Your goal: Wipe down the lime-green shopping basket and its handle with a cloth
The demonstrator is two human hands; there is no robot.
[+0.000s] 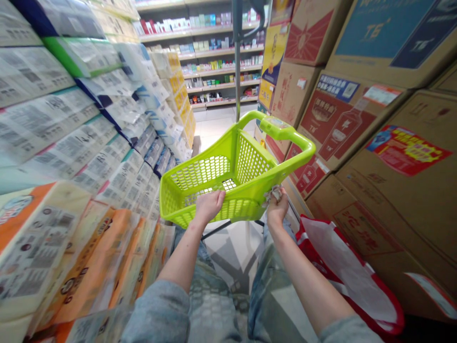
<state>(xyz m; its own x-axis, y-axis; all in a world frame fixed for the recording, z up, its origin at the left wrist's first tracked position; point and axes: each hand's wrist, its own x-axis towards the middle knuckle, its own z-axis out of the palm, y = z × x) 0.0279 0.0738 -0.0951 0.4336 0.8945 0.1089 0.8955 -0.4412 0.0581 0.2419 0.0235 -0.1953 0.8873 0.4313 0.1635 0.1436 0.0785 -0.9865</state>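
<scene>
A lime-green plastic shopping cart (pixel 200 174) stands sideways before me, its basket holding nothing that I can see. My left hand (pixel 210 205) is closed over the near rim of the basket. Against the outer side wall, below the handle (pixel 300 143), is my right hand (pixel 277 205), its fingers wrapped round a crumpled greyish-white cloth (pixel 274 193). The cloth touches the green plastic. Part of the cart's dark lower frame (pixel 217 229) shows beneath the basket.
Packs of tissue paper (pixel 93 162) are stacked along the left. Cardboard cartons (pixel 385 190) pile up on the right, with a red and white bag (pixel 342 267) at their foot. A metal pole (pixel 237 76) rises behind the cart; stocked shelves (pixel 207 52) stand at the back.
</scene>
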